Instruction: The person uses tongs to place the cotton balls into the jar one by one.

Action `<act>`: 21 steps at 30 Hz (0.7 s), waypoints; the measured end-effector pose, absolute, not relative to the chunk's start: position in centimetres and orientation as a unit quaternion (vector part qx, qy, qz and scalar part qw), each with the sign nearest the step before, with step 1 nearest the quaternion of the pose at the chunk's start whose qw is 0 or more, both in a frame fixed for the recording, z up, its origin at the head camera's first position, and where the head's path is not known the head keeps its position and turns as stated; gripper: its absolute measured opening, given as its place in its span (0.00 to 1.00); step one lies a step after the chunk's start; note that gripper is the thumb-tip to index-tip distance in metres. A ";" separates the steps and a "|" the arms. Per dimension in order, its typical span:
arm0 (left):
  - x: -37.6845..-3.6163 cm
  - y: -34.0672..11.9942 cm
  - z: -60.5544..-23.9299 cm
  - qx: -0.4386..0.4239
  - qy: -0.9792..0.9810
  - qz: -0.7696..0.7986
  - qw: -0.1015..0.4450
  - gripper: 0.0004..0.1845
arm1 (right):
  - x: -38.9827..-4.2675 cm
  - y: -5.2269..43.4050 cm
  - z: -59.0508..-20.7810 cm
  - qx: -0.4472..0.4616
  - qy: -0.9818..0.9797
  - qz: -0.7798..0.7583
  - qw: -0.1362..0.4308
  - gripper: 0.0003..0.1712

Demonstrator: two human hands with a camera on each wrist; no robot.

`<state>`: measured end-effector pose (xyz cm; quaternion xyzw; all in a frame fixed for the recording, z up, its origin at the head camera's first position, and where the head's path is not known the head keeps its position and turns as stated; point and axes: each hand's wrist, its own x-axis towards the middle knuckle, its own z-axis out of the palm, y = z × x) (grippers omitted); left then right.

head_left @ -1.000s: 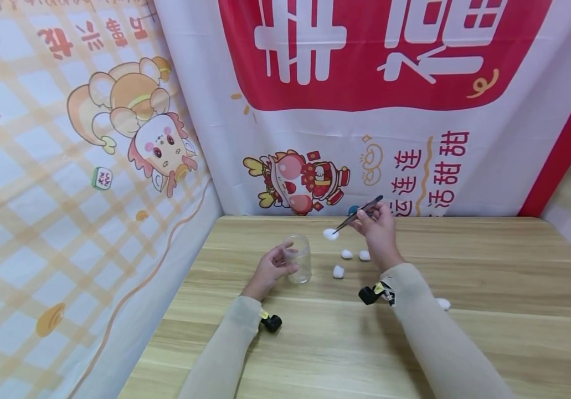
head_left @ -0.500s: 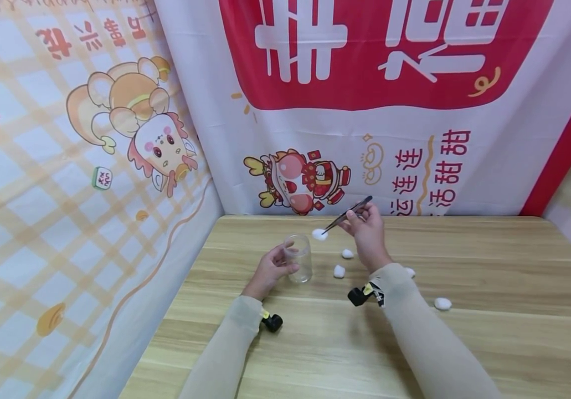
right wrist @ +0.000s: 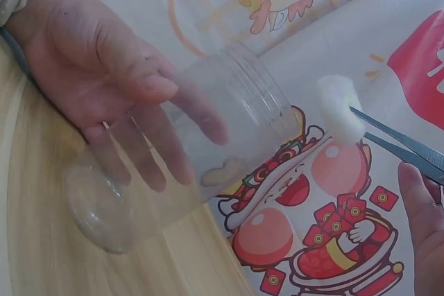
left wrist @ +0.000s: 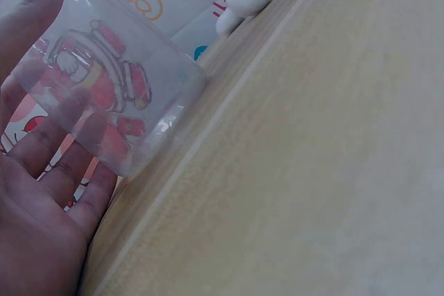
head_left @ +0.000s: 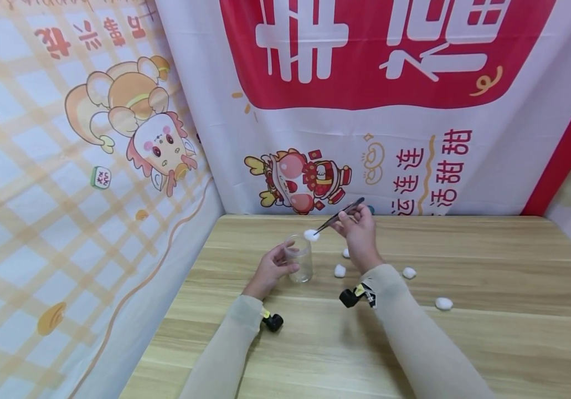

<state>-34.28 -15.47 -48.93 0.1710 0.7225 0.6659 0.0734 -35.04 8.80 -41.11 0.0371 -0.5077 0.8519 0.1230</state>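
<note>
Cotton ball [head_left: 311, 235] sits pinched in our tweezers [head_left: 340, 215], right at the jar [head_left: 299, 258] rim. Our right hand [head_left: 360, 233] grips them, slanting down-left; left hand [head_left: 271, 270] cups the jar.

- Both arms wear long, close-fitting sleeves in a pale beige-grey, reaching down to the wrists; left sleeve [head_left: 225, 343], right sleeve [head_left: 415, 332].
- The cloth is plain and smooth, without print or seams that can be made out, and creases softly along the forearms.
- The left hand [head_left: 269, 270] and right hand [head_left: 360, 235] are bare: no gloves, and no rings or watch to be seen.
- A small black camera [head_left: 272, 321] sits at the left wrist, held by a strap with a yellow patch.
- A like black camera [head_left: 350, 297] sits at the right wrist, with yellow and white marks on its mount.
</note>
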 end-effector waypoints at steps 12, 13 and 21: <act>-35.9 -15.6 -51.3 0.171 0.727 0.662 0.065 0.38 | -35.1 7.8 -41.5 0.022 -0.524 0.844 0.108 0.13; -35.9 -15.6 -51.5 0.170 0.728 0.661 0.061 0.38 | -35.1 7.8 -41.5 0.021 -0.525 0.844 0.107 0.13; -35.8 -15.5 -51.9 0.175 0.731 0.658 0.035 0.37 | -35.5 7.0 -41.9 0.016 -0.527 0.843 0.105 0.13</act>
